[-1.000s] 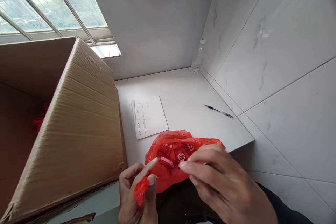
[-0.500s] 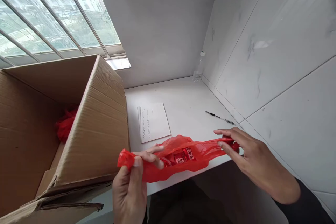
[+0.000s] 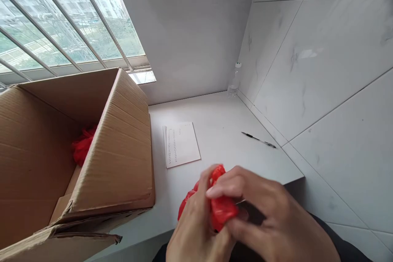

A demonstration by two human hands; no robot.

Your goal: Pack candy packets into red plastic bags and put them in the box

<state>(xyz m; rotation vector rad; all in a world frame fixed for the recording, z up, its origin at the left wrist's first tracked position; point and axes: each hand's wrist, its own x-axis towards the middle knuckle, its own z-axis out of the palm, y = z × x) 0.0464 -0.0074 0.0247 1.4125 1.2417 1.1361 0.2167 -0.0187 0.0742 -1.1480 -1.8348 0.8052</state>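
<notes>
A red plastic bag (image 3: 223, 209) is bunched up between my two hands near the front edge of the white table. My left hand (image 3: 196, 225) is closed around the gathered plastic, and part of the bag bulges out on its left side. Fingers of my right hand (image 3: 260, 208) pinch the bag's twisted end from the right, slightly smeared by motion. The small red packets seen inside the bag before are hidden now.
At left stands an open cardboard box (image 3: 123, 147) with another red bag (image 3: 82, 147) inside. Printed papers (image 3: 183, 144) lie on the white table (image 3: 221, 131), a pen (image 3: 258, 139) to their right. A clear bottle (image 3: 234, 80) stands in the back corner.
The bag was stretched wide between my hands with packets showing. My hands have come together, and the bag is now gathered into a bunch between them.
</notes>
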